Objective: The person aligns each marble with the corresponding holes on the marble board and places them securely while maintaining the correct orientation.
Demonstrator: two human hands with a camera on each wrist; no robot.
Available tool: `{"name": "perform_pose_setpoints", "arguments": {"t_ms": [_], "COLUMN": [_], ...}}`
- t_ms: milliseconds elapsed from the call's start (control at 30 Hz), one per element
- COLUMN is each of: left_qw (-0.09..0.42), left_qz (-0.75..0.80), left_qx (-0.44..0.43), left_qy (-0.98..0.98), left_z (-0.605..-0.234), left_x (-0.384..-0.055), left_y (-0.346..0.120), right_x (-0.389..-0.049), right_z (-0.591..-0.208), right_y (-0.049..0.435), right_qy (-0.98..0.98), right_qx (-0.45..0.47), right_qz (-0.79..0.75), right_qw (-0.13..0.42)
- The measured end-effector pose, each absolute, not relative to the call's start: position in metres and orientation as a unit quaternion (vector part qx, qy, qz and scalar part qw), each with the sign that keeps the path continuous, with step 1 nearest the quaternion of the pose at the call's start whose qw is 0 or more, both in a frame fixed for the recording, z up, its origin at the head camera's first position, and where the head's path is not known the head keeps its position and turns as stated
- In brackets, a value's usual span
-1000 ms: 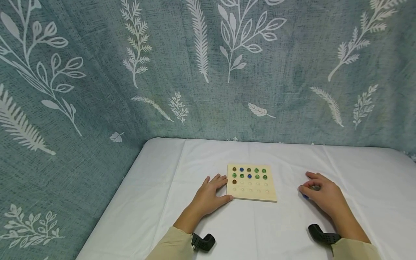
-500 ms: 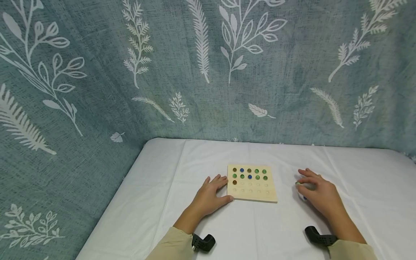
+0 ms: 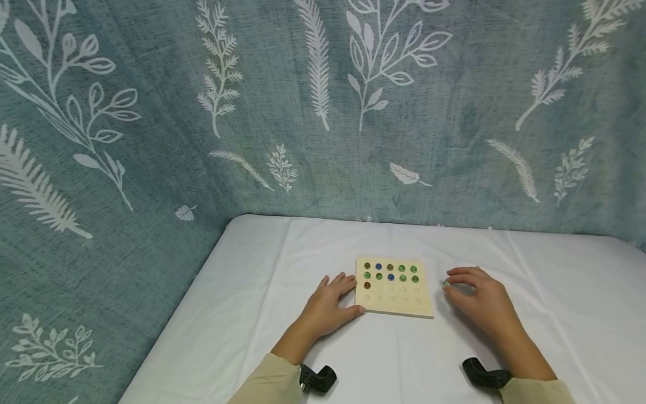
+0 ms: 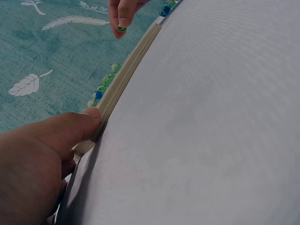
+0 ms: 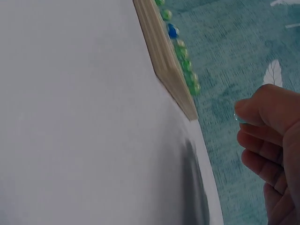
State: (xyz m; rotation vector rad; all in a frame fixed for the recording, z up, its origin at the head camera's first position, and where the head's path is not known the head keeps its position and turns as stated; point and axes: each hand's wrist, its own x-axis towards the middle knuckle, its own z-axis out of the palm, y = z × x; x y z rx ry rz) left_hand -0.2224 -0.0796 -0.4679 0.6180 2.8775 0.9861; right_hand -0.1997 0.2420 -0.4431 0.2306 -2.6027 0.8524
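A pale wooden board (image 3: 393, 307) with rows of shallow holes lies on the white-covered table. Glass marbles (image 3: 391, 277) in green, blue and brown fill its two far rows, and one brown marble (image 3: 367, 285) sits at the left of the third row. My left hand (image 3: 325, 308) rests spread at the board's left side, its thumb (image 4: 91, 114) touching the near edge. To the right of the board, my right hand (image 3: 479, 300) pinches a green marble (image 3: 446, 284) between thumb and index finger, raised above the cloth in the right wrist view.
Blue and green marbles (image 4: 165, 10) cluster beyond the board in the left wrist view; my right hand hides them in the head view. A blue-green curtain (image 3: 303, 140) with white leaves hangs behind and left of the table.
My right hand has lifted a green marble from the spot at the right and carried it left toward the board. My left hand has stayed at the board's side.
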Motion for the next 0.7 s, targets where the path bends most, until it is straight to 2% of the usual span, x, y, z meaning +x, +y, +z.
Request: {"name": "perform_pose_setpoints", "arguments": {"t_ms": [233,700], "left_qw": [0.015,0.016], "left_qz": [0.318,0.318], "left_qx": [0.200,0.203], "left_qy": [0.927,0.926], "left_z": [-0.467,-0.467], "left_x": [-0.222,-0.222], "left_y": [-0.079,-0.080], "right_x": [-0.206,-0.212], "right_z": [-0.445,-0.440], "right_y": [0.223,0.171], "right_qy": [-0.919,-0.914], "right_qx": [0.125,0.150], "right_qz": [0.300,0.331], "right_qw": [0.223,0.181]}}
